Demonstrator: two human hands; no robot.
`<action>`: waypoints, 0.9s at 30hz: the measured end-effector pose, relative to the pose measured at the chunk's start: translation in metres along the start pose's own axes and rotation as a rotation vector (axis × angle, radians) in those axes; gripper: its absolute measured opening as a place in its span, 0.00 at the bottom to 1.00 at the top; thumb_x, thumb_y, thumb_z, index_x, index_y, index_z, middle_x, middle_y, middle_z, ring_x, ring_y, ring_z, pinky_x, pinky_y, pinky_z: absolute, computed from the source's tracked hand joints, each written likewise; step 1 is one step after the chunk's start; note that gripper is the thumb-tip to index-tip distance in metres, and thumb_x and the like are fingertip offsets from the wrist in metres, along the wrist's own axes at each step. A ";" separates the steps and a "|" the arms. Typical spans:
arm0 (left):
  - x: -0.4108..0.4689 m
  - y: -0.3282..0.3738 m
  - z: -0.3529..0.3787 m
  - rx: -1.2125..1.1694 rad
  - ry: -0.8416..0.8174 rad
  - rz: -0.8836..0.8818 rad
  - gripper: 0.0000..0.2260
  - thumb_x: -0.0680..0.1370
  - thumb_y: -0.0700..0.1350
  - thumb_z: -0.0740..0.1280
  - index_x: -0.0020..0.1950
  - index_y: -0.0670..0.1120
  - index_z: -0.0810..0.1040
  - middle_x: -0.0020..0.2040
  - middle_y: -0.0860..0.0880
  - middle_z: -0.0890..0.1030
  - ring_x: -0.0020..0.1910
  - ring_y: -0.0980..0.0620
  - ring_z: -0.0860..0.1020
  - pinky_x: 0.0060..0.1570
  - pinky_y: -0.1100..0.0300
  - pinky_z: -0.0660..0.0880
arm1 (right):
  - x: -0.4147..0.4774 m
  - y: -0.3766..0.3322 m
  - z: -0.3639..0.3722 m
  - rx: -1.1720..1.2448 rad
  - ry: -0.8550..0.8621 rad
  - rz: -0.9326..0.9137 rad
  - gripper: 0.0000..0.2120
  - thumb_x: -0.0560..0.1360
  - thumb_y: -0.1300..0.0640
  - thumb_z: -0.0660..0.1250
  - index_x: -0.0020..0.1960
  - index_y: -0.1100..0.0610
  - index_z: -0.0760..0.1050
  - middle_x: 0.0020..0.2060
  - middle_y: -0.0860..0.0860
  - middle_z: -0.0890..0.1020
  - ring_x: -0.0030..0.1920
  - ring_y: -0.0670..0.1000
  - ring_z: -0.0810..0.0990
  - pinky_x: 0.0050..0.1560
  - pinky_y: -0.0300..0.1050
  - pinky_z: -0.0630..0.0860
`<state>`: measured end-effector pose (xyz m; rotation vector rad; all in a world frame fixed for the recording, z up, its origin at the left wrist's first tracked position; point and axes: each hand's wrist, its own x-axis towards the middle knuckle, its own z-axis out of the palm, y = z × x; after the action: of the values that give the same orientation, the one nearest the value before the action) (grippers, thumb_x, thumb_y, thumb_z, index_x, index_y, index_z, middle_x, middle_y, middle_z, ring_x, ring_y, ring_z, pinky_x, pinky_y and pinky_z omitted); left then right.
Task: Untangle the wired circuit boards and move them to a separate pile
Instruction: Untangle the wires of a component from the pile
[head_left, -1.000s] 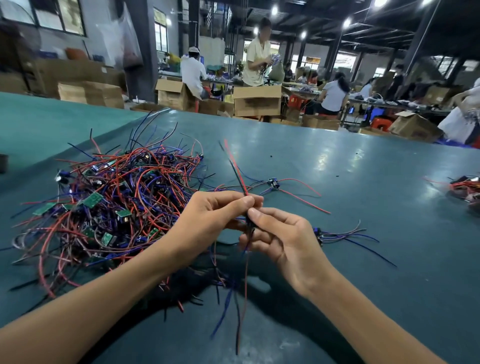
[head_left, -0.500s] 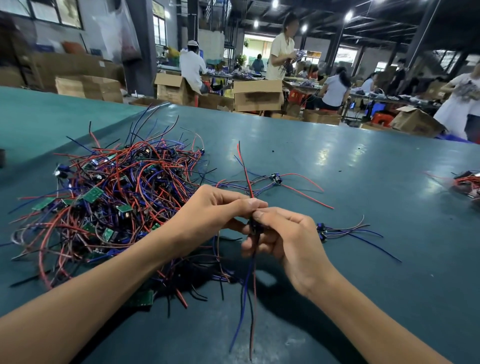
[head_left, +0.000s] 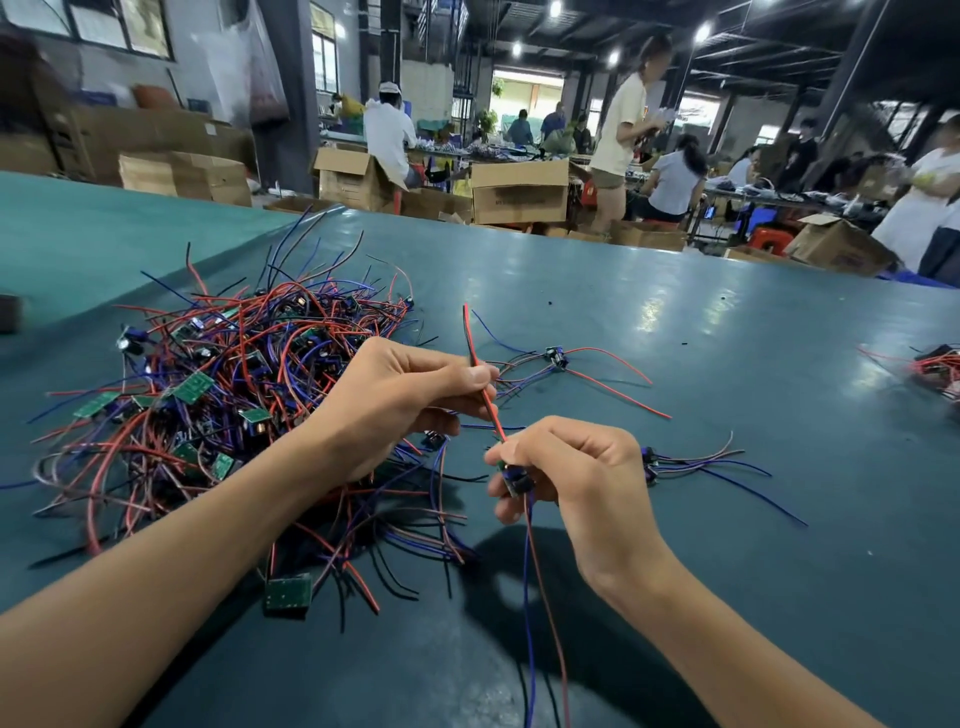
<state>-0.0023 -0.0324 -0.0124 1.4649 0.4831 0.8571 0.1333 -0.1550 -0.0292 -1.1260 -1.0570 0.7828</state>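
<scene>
The hands have drawn apart since half a second ago. Then their fingertips met over the board; now the left hand (head_left: 395, 400) is at the near edge of the tangled pile (head_left: 223, 395) and the right hand (head_left: 576, 467) is lower, further right of the pile. A red wire (head_left: 492, 410) runs taut between them. The left fingers pinch that wire. The right fingers grasp the small circuit board (head_left: 514, 477), held above the counter (head_left: 727, 322) just right of the pile, its blue and red leads hanging. A freed board (head_left: 556, 357) and a second freed board (head_left: 649, 460) lie right of the pile.
</scene>
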 end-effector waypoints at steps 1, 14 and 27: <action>0.001 0.000 0.000 -0.005 0.018 0.006 0.11 0.72 0.46 0.74 0.48 0.39 0.87 0.43 0.40 0.86 0.41 0.48 0.86 0.33 0.64 0.77 | 0.001 0.001 0.000 0.000 0.000 0.007 0.08 0.67 0.61 0.68 0.33 0.63 0.82 0.29 0.59 0.80 0.28 0.56 0.79 0.29 0.47 0.77; 0.016 -0.006 0.010 0.004 0.321 0.011 0.04 0.78 0.37 0.70 0.47 0.39 0.85 0.33 0.44 0.84 0.29 0.52 0.83 0.17 0.67 0.64 | 0.004 0.009 0.003 0.035 0.014 0.099 0.08 0.67 0.61 0.68 0.34 0.65 0.82 0.32 0.61 0.81 0.30 0.55 0.80 0.29 0.45 0.76; 0.012 -0.011 0.026 -0.174 0.213 -0.091 0.19 0.83 0.61 0.58 0.51 0.46 0.76 0.43 0.38 0.86 0.43 0.40 0.86 0.29 0.57 0.80 | 0.012 0.002 0.001 0.208 0.074 0.323 0.08 0.72 0.59 0.69 0.42 0.60 0.86 0.39 0.56 0.84 0.32 0.53 0.80 0.31 0.43 0.75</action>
<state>0.0271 -0.0394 -0.0183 1.1905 0.6133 0.9630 0.1369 -0.1431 -0.0279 -1.1502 -0.7212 1.0717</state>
